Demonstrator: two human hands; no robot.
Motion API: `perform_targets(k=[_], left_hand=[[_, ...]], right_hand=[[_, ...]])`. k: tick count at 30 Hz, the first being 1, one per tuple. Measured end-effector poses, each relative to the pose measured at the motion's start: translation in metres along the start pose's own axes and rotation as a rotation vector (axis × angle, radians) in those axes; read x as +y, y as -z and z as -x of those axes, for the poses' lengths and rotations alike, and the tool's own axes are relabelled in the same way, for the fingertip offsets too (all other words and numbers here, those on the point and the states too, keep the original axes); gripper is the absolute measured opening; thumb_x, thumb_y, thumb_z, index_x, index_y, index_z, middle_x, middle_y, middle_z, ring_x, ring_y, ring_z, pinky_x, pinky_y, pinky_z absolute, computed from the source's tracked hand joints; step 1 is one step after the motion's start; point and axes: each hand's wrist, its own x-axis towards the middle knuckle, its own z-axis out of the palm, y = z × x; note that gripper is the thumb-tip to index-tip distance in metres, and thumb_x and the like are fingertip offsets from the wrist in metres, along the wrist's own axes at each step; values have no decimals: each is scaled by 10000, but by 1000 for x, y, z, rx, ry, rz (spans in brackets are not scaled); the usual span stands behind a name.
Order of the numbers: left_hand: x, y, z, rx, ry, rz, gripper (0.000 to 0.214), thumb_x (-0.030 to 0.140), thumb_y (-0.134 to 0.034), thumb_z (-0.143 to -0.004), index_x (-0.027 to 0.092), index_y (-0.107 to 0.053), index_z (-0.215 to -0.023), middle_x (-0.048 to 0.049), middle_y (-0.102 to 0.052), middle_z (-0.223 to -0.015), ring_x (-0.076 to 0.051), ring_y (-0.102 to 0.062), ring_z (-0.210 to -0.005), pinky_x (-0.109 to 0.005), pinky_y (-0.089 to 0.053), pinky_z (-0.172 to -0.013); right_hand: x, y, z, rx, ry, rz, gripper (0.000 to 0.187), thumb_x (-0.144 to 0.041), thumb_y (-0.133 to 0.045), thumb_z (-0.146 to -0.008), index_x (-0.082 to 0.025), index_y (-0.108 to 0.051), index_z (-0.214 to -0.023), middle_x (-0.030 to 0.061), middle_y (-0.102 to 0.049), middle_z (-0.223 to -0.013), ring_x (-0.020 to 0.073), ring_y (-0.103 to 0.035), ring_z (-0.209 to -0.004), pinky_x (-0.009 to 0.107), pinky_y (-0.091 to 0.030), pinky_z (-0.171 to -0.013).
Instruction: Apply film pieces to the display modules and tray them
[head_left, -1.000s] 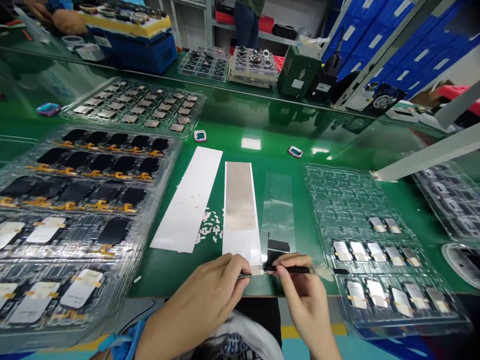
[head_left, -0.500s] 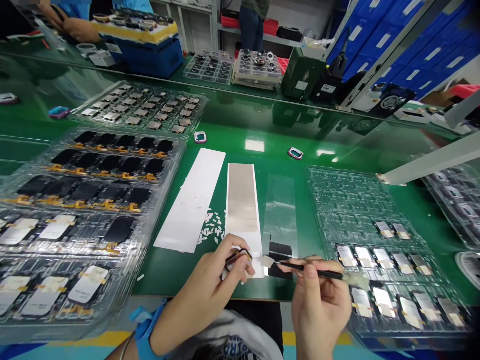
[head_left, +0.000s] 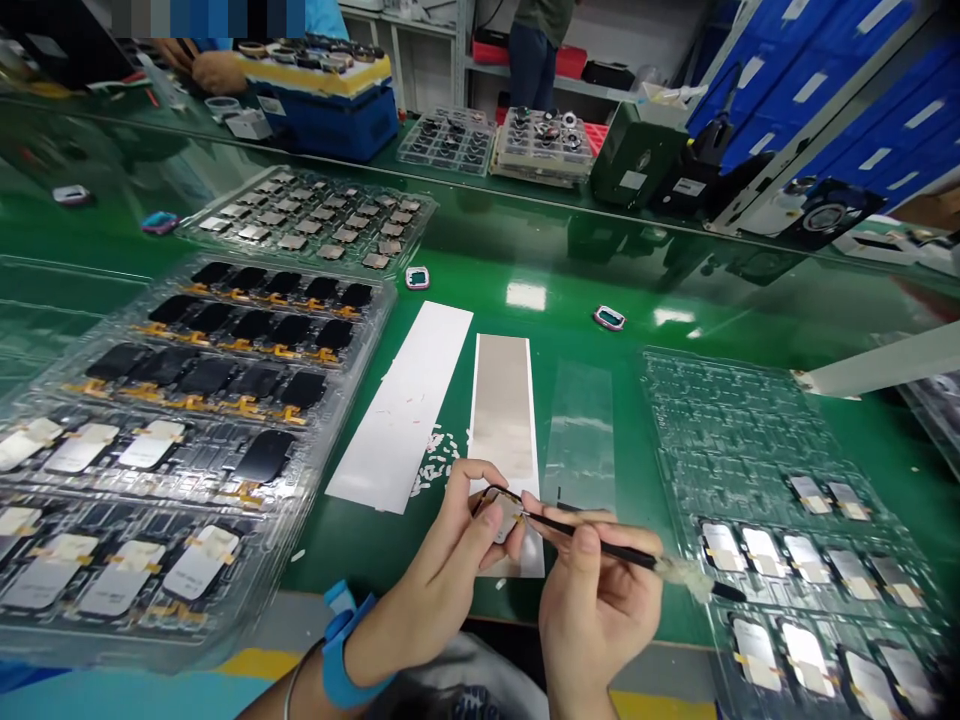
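My left hand (head_left: 444, 562), a blue band at its wrist, is closed around a small display module (head_left: 505, 520) with a dark rim and a pale grey face. In my right hand (head_left: 596, 605) are black tweezers (head_left: 626, 551), gripped like a pen, with a pale wrap near the rear end. Their tips touch the module's face or edge; whether a piece is between them cannot be made out. Behind my hands lies a beige strip on white backing (head_left: 502, 400). A clear film (head_left: 580, 430) is partly covered by my right hand.
A tray of dark display modules (head_left: 225, 490) stands at left, some bearing pale pieces. Another tray (head_left: 697, 420) at right holds several silver-faced modules. A white sheet (head_left: 405, 410) lies beside scattered white scraps (head_left: 439, 455). A co-worker's hand (head_left: 217, 72) is far left.
My right hand has brought the tweezers left from the clear film to the module; a small pale piece was at their tips before. My view has shifted slightly left.
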Motion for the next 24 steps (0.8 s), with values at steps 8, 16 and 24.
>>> perform_targets(k=[8,16,24], left_hand=[[1,-1,0,52,7,-49,154,421,-381,-1060,277,-418,-1099,20,-477,-808,-126,-476,-776,-199,-430,-672],[1,-2,0,54,4,-42,147,410,-382,-1067,270,-423,-1088,22,-473,-833,-97,-469,-757,-165,-381,-612],[-4,-2,-1,115,-62,-90,179,432,-416,-1049,253,-403,-1038,35,-479,-762,-112,-492,-695,-214,-440,-651]], right_hand=[[1,1,-2,-9,-7,-1,112,-151,-541,-973,-257,-541,-936,9,-674,-811,188,-739,-759,302,-617,-585],[1,0,-2,-14,3,31,94,-167,-534,-979,-250,-524,-934,16,-668,-803,189,-740,-753,289,-612,-561],[1,1,-2,-42,-15,3,91,-173,-523,-984,-260,-520,-959,15,-666,-835,188,-744,-774,290,-623,-562]])
